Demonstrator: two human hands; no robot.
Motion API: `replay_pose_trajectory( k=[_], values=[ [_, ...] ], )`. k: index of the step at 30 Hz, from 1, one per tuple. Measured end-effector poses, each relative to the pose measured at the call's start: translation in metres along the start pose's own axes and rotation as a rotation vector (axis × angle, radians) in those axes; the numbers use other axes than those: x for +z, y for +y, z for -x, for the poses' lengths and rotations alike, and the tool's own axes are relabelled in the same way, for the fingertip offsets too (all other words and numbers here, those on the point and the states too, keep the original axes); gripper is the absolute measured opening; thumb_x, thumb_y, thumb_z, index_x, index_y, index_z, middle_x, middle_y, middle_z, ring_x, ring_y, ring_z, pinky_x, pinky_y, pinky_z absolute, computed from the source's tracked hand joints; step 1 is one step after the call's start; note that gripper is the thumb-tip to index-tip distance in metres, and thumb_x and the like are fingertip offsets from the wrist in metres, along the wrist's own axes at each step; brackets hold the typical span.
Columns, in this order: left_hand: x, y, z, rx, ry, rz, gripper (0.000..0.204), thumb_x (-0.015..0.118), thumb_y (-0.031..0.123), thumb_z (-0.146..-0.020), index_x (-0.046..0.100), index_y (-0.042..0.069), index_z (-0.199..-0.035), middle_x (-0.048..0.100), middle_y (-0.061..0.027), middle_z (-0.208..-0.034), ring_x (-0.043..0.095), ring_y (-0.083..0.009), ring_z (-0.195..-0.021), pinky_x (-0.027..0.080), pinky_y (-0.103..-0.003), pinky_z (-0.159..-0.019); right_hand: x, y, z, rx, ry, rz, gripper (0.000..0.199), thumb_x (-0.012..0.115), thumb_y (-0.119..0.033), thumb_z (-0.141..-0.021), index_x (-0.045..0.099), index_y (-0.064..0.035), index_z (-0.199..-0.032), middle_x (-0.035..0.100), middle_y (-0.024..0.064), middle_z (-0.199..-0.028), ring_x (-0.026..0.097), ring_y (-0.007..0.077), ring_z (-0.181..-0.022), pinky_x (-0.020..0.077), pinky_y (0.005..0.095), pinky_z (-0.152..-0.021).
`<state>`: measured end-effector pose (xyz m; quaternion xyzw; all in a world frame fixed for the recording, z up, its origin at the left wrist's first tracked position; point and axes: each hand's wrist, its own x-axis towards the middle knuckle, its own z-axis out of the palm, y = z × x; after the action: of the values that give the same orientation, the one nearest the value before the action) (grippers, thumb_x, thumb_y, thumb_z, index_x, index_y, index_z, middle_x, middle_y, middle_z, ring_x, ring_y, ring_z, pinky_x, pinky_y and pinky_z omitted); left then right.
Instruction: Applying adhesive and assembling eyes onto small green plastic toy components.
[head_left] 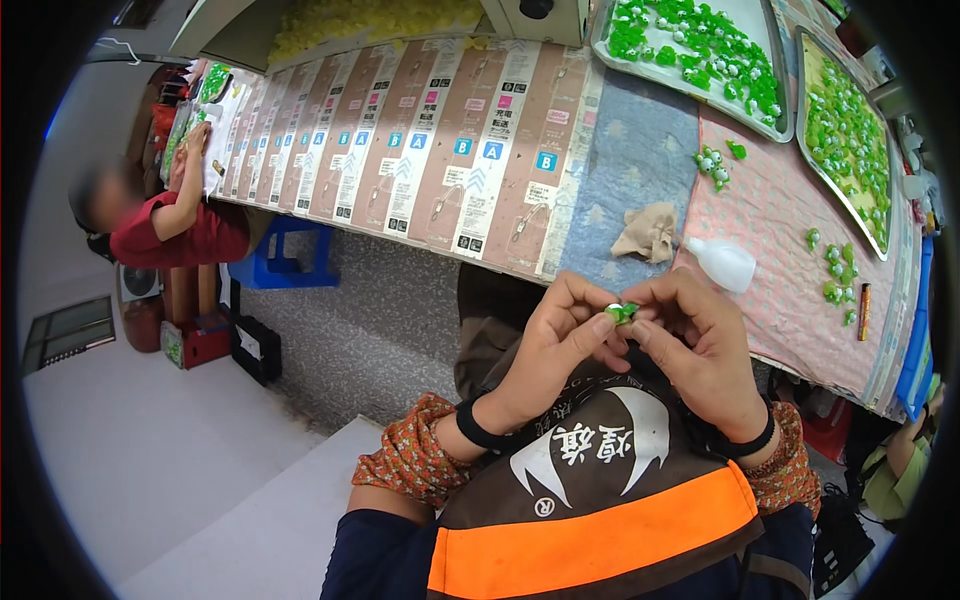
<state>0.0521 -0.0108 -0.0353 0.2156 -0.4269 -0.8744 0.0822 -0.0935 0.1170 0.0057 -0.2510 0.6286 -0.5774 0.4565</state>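
Observation:
Over my lap, near the table's front edge, a small green piece with white, eye-like rounds (621, 313) is pinched between the fingertips of both hands. My left hand (566, 335) is closed on it from the left, thumb and forefinger together. From the other side my right hand (703, 335) grips the same piece with thumb and forefinger. The fingers partly cover it. Just beyond my hands, a white squeeze bottle (722, 263) lies on the pink cloth, beside a crumpled beige rag (646, 232).
Loose green pieces (840, 272) lie at the right beside an orange stick (864, 312). Two trays, a metal one (690, 94) and a yellow-bottomed one (845, 212), hold many more. Printed sheets (400, 150) cover the left tabletop. A person in red (185, 225) works far left, near a blue stool (290, 255).

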Motion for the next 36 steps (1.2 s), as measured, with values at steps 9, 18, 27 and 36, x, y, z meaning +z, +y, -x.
replay_pose_trajectory(
  k=[9,18,27,36],
  values=[
    [0.002,-0.002,0.001,-0.183,0.006,0.245,0.022,0.056,0.022,-0.105,0.049,0.006,-0.118,0.062,-0.0051,-0.102,0.064,-0.0111,-0.089,0.061,-0.03,-0.074,0.001,0.006,0.002,-0.121,0.009,0.286,0.028,0.067,0.0,-0.088,0.06,-0.0004,-0.115,0.064,0.0027,-0.097,0.063,0.0083,-0.088,0.0488,0.0226,-0.075],
    [-0.001,-0.003,-0.001,-0.262,-0.025,0.312,0.019,0.056,0.026,-0.105,0.053,0.008,-0.112,0.06,-0.0037,-0.101,0.061,-0.0108,-0.09,0.059,-0.03,-0.073,0.002,0.012,0.003,-0.131,0.012,0.191,0.021,0.062,0.001,-0.091,0.061,0.0001,-0.112,0.064,0.0042,-0.098,0.062,0.0077,-0.088,0.0494,0.0225,-0.074],
    [-0.002,-0.005,-0.001,-0.266,-0.035,0.38,0.018,0.058,0.027,-0.104,0.053,0.01,-0.107,0.061,-0.0033,-0.098,0.062,-0.0105,-0.087,0.058,-0.027,-0.071,0.003,0.006,0.002,-0.121,0.048,0.306,0.014,0.064,-0.001,-0.091,0.063,-0.001,-0.105,0.064,0.003,-0.091,0.06,0.0058,-0.079,0.0457,0.0207,-0.067],
    [-0.003,-0.008,-0.001,-0.29,-0.052,0.419,0.016,0.056,0.025,-0.104,0.05,0.01,-0.103,0.062,-0.006,-0.1,0.063,-0.0136,-0.087,0.053,-0.028,-0.072,0.01,0.005,0.003,-0.116,0.06,0.25,0.011,0.065,0.004,-0.086,0.059,0.0002,-0.095,0.062,0.0041,-0.084,0.064,0.0079,-0.067,0.0481,0.0211,-0.057]
  ],
)
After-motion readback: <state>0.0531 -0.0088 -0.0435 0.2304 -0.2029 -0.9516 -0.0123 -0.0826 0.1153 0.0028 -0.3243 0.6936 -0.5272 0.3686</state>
